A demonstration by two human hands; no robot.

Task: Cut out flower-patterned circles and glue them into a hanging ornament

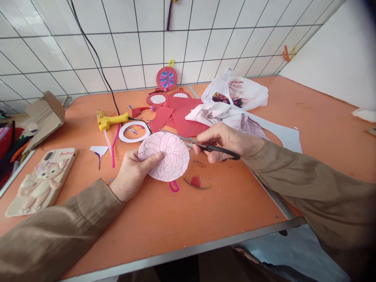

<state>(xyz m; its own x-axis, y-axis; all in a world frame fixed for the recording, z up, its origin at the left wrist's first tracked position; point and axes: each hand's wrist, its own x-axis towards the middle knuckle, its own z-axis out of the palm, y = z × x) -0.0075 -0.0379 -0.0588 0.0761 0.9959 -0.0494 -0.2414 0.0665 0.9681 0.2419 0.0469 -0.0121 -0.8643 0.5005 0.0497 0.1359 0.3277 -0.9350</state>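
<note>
an orange table (164, 231) bears a glue gun (116, 120), a phone (44, 182) left of it, red sheets (186, 122) right of it

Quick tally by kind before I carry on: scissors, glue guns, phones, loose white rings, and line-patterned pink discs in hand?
Scissors: 1, in the right hand
Glue gun: 1
Phone: 1
White ring: 1
Pink disc: 1, in the left hand
Total: 5
</note>
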